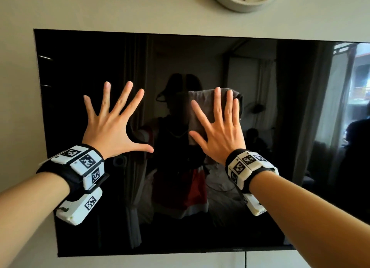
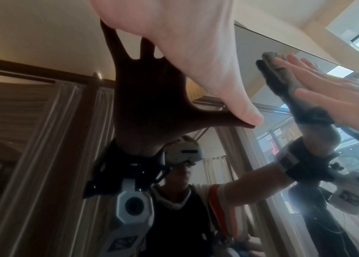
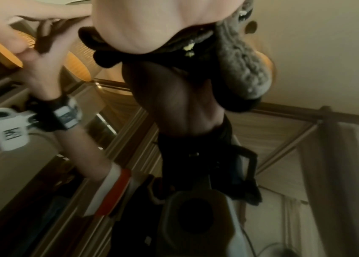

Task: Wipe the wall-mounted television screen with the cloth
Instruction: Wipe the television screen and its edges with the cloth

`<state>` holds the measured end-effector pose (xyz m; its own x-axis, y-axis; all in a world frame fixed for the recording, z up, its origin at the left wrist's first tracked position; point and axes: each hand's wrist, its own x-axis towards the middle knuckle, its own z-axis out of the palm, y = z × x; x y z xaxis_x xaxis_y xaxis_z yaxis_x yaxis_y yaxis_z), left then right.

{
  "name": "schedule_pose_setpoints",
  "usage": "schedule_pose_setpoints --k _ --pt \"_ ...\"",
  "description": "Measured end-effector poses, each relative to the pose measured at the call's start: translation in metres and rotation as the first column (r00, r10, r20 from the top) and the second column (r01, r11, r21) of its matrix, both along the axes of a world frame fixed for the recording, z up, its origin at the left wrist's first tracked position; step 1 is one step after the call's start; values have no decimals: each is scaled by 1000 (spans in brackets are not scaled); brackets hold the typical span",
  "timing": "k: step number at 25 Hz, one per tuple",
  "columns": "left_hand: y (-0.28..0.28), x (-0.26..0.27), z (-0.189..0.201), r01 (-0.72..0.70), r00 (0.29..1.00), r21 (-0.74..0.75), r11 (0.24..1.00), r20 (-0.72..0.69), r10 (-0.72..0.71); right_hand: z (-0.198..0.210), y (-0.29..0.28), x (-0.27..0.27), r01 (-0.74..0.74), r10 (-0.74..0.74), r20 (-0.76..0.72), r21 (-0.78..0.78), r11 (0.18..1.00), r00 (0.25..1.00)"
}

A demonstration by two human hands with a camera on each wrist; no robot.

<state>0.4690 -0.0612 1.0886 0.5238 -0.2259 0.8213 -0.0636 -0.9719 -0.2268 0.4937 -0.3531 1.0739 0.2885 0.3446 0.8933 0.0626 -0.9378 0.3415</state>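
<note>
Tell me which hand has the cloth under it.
The right hand. Its straight fingers press the grey cloth flat against the TV screen, while the left hand is spread on bare glass with nothing beneath it.

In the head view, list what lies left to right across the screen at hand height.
Bare wall → television's left edge → left hand, fingers spread → right hand flat on the grey cloth → window reflection.
</note>
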Motion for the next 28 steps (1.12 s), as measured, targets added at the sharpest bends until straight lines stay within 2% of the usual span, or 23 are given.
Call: schedule_pose_setpoints --k 3,4,7,9,12,14,15,17,19,20,21,23,24,25,26,28 --pt "-2 -1 -1 -10 1000 -7 1000 -16 10 6 -33 2 3 -13 41 240 971 999" --pt "-3 -2 -1 -16 1000 -13 1000 -25 16 -3 -36 1 -7 -1 30 258 966 1000" --pt "-9 -8 0 -18 998 -55 998 -62 14 -33 -17 -3 -30 33 -38 83 996 999" --pt "-27 -13 -4 -6 999 -41 999 -48 4 -20 -20 -1 -37 38 -18 37 999 999" --pt "-80 -12 -18 38 999 72 997 -21 -36 10 -58 6 -38 20 73 258 965 997" --pt "-120 -6 -26 74 997 105 992 -41 -70 1 -83 6 -29 -7 93 389 921 996" --pt "-136 -3 -30 81 996 99 992 -49 -77 -12 -87 4 -20 -13 81 392 920 997" --pt "-155 2 -33 75 996 57 996 -50 -72 -33 -80 1 -19 11 28 303 953 1000" --pt "-159 5 -35 63 997 24 998 -35 -62 -21 -75 5 -55 53 13 189 980 998" --pt "-159 6 -37 60 998 24 998 -28 -59 -5 -83 9 -67 59 47 184 981 997" --pt "-157 7 -37 53 998 30 998 -21 -53 12 -97 13 -75 54 93 241 968 994" --pt "-154 7 -38 46 999 45 998 -7 -46 29 -140 19 -72 -11 168 483 873 986" --pt "-154 7 -38 45 999 50 998 -5 -45 25 -161 18 -60 -47 171 573 817 984" --pt "-156 6 -38 44 999 52 998 -6 -43 15 -174 14 -40 -61 146 603 797 987" --pt "-157 6 -38 42 999 53 998 -9 -42 3 -174 11 -16 -54 105 579 816 993" --pt "-158 7 -38 40 999 55 998 -15 -39 -9 -147 7 -20 2 43 431 902 999"
